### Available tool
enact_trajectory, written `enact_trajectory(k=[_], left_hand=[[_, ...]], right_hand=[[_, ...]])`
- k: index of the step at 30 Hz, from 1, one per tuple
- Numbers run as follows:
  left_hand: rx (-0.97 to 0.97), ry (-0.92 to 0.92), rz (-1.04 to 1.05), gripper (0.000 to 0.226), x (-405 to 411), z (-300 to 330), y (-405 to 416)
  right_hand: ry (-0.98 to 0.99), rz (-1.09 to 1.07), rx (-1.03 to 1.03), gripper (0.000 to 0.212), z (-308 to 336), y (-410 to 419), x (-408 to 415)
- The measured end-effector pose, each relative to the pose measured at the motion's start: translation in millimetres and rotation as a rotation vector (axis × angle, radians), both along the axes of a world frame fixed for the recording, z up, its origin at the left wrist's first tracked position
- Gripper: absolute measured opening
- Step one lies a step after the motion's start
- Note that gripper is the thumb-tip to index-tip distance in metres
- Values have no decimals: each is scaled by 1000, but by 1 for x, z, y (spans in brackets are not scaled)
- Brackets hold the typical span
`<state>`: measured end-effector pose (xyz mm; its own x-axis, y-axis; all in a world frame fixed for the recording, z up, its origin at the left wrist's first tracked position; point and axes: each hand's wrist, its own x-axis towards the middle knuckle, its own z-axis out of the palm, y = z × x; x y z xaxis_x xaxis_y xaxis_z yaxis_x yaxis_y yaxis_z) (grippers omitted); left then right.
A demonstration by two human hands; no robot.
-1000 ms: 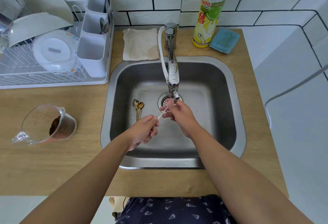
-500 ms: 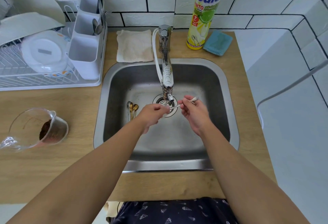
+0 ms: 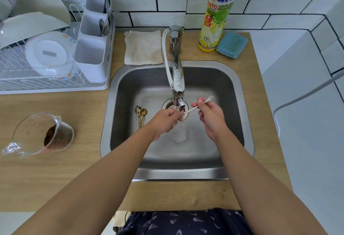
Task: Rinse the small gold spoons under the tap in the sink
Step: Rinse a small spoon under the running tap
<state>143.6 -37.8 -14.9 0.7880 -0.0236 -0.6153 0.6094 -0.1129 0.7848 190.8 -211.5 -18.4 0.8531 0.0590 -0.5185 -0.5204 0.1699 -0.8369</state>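
Both hands are over the sink (image 3: 240,93), just under the tap (image 3: 177,78). The right hand (image 3: 211,116) is curled nearly closed, fingers and thumb pinching a small pale spoon (image 3: 202,103) around the middle of its handle, bowl end tilted up and away to the right. The left hand (image 3: 164,121) is loosely closed too, its fingertips meeting the lower end of that same spoon right where the water runs down (the stream lands frothy on the sink floor). More small gold spoons (image 3: 141,116) lie bunched on the sink bottom, left of the drain (image 3: 170,106). Around the sink runs a wooden table (image 3: 46,175): a glass measuring jug (image 3: 40,135) with brown dregs lies on its side to the left, a white dish rack (image 3: 52,54) behind it, a folded cloth (image 3: 143,47), a detergent bottle (image 3: 218,13) and blue sponge (image 3: 231,44) against the white tiled wall.
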Motion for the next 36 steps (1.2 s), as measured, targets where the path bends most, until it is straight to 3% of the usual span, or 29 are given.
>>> enact_trajectory(k=[2,4,6,9,10,15,17,20,25,27,29,32,34,36], left_hand=[[-190,48,-20,25,-5,-1,6],[-259,91,-30,24,-8,1,11],[-125,91,-31,31,-8,6,12],[260,51,36,51,-4,9,8],[271,24,45,51,-3,7,7],[-27,-21,-29,24,-5,5,-2],[101,-37,-47,27,-6,2,-2],[455,-115,-181,38,-10,-2,2],[709,-202,-326,63,-9,0,2],[640,-253,-367,52,-7,-1,-1],[358,-241,-304,31,-7,0,-2],[-20,-153,-116,17,-8,1,3],[19,-128,-21,19,-8,1,4],[192,-130,73,44,-4,1,2]], right_hand=[[9,22,-65,8,0,-2,1],[28,29,-91,11,0,-3,1],[39,-5,-72,12,0,-3,0],[43,-100,-24,11,0,-5,3],[37,-117,-18,8,0,-7,3],[8,-130,15,7,-4,-13,3],[11,-100,42,8,-6,-12,-1],[-11,-59,76,6,-7,-7,-5],[18,-55,137,11,-5,-2,-5],[25,-68,133,13,-3,-1,-3],[31,-103,97,14,-3,-3,0],[44,-160,78,16,-3,-7,2],[63,-158,99,16,-5,-3,0],[82,-122,122,16,-5,5,-5]])
